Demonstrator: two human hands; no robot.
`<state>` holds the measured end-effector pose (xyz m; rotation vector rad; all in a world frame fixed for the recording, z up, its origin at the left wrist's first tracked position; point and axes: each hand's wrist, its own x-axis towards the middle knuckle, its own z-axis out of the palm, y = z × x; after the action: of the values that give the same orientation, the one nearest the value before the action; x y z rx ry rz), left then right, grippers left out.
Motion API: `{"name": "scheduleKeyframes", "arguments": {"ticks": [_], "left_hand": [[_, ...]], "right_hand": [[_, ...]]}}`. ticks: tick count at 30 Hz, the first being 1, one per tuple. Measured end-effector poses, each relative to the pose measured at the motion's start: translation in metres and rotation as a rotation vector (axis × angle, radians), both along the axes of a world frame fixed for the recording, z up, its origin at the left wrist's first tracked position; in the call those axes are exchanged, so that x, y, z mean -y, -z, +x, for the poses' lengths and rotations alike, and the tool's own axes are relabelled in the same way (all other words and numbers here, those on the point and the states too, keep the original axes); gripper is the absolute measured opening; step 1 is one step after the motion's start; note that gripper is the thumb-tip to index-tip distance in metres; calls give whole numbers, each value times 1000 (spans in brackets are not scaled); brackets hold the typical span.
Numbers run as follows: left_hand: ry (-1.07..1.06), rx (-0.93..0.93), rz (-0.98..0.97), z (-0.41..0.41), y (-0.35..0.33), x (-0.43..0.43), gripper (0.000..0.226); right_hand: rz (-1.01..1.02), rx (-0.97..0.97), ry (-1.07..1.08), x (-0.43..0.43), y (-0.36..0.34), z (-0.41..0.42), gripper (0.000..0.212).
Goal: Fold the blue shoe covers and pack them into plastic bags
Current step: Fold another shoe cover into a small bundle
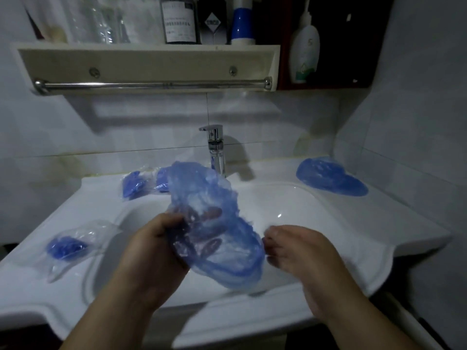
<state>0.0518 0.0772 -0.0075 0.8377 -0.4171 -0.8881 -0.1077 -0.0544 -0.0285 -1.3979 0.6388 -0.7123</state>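
**Supervisor:** Report the work area, largest item first.

**Operator:** I see the white tabletop (379, 223) under both hands, with its basin (290, 205) directly below them. The shoe cover (219, 198) hangs unfolded above the basin, rising up and away from the left hand.

**Supervisor:** Hand states?

**Operator:** The left hand (154, 251) grips the cover's near-left part. Its thumb is in front, and its fingers are curled behind the film and show through it. The right hand (300, 251) sits at the cover's right edge with fingers loosely curled. Blur stops me telling whether it pinches the rim or only touches it.

**Supervisor:** Other stock?

**Operator:** Loose covers (331, 176) lie well beyond the right hand. One packed bag (68, 245) lies left of the left hand. More packed bags (137, 184) lie beyond that hand, near the faucet (216, 150).

**Supervisor:** Failure modes?

**Operator:** In my judgement there are two.
1. With only one firm grip, the thin film may sag or slip into the basin.
2. If the two hands pull unevenly on the rim, the fold may skew. The bundle would then be too bulky for a bag.
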Motion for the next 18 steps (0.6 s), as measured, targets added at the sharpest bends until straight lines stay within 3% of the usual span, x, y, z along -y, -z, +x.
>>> {"name": "scheduleKeyframes", "arguments": {"ticks": [2,5,11,13,15,18], "left_hand": [[57,-9,-26,-6,-4,-3,39],[100,23,7,-11,-3,-5,33],[-56,163,268,-1,14,-2,40],[-114,210,309,4,17,-4,30],[-122,226,298,9,16,-7,25],[-73,261,260,17,13,-15,54]], "right_hand": [[215,40,-172,-6,-1,4,30],[241,64,-262,-9,0,6,52],[116,119,-160,2,-3,11,26],[59,114,-111,2,-4,10,11],[3,99,-76,3,-4,8,10],[-75,87,-127,4,-4,3,12]]}}
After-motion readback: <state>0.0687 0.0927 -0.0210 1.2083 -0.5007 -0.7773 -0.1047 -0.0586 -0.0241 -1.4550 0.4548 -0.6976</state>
